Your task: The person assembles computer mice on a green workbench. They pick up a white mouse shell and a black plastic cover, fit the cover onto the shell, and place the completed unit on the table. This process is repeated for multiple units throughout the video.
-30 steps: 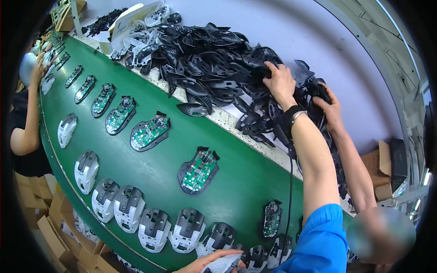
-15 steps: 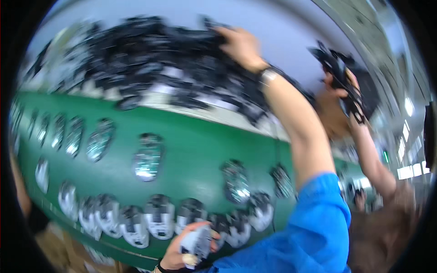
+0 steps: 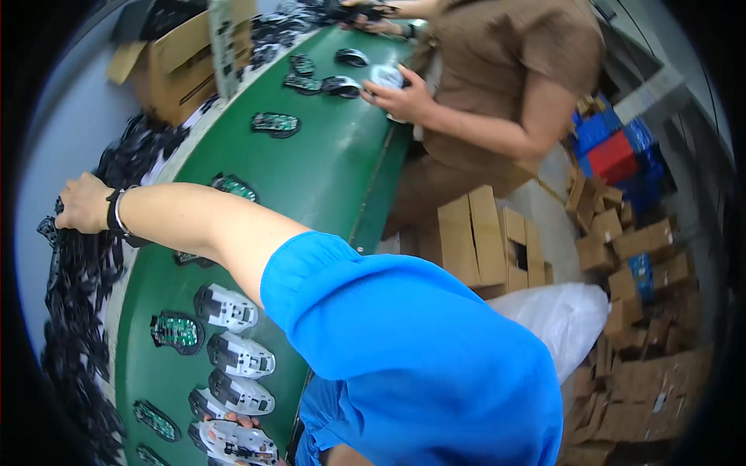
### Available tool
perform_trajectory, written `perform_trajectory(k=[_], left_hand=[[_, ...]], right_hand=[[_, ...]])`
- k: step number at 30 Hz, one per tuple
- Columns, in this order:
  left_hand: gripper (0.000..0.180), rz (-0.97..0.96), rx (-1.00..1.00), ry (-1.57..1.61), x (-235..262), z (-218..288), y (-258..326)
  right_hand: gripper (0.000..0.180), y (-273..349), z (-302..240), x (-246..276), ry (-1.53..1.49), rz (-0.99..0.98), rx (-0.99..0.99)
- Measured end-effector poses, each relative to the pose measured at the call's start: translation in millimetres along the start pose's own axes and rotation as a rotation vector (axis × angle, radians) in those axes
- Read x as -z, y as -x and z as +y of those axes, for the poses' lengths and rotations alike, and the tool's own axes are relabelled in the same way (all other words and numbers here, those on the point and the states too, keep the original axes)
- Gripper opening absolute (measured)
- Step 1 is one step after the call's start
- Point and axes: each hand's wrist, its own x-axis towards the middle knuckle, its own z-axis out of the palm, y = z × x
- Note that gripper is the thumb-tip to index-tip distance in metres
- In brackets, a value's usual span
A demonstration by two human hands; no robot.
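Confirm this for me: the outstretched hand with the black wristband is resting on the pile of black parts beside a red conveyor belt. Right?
Not quite. The head view shows the hand with the black wristband on the pile of black parts, but the conveyor belt beside it is green, not red. The rest of the statement holds.

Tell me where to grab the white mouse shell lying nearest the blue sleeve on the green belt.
Take the white mouse shell across its two long sides, coming from above. It lies flat, open side up, apart from the next shell, so both sides are free.
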Motion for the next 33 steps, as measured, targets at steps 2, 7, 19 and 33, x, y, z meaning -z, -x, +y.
perform_trajectory(k=[2, 7, 19, 33], left_hand=[[0.089, -0.012, 0.013, -0.039, -7.6, -0.7, 3.4], [0.089, 0.009, -0.015, -0.068, -25.1, 0.8, 19.5], [0.088, -0.105, 0.014, -0.022, -95.2, -43.1, -3.9], [0.085, 0.024, 0.197, -0.11, -140.1, -89.5, -96.5]], right_hand=[[0.027, 33.1, 31.0, 27.6, -0.046, 0.077, -0.096], [0.035, 104.1, 85.9, 100.4, -0.065, 0.045, -0.153], [0.052, 280.1, 325.0, 209.6, 0.267, 0.017, -0.658], [0.054, 219.6, 503.5, 135.2, 0.109, -0.026, -1.089]])
